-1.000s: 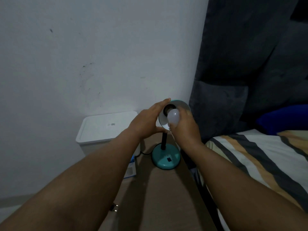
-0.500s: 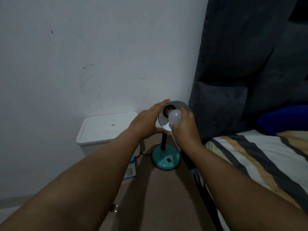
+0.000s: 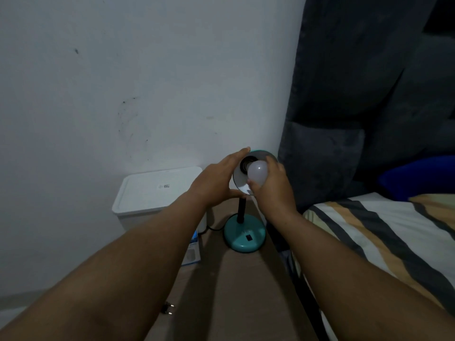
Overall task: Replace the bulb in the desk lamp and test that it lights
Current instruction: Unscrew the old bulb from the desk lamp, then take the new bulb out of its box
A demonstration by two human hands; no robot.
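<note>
A teal desk lamp stands on the brown surface, its round base (image 3: 245, 236) close to the bed and its shade (image 3: 240, 184) tipped up towards me. My left hand (image 3: 216, 179) grips the shade's left rim. My right hand (image 3: 272, 187) holds a white bulb (image 3: 257, 172) just in front of the dark socket (image 3: 247, 162) inside the shade. The bulb is unlit. Its base is hidden, so I cannot tell whether it is in the socket.
A white lidded box (image 3: 157, 190) stands left of the lamp against the wall, a small blue-and-white carton (image 3: 193, 253) before it. The lamp's plug (image 3: 167, 308) lies loose near the front. A striped bed (image 3: 384, 244) and dark headboard (image 3: 364, 99) fill the right.
My right hand has turned a little around the bulb at the socket. My left hand has stayed on the shade.
</note>
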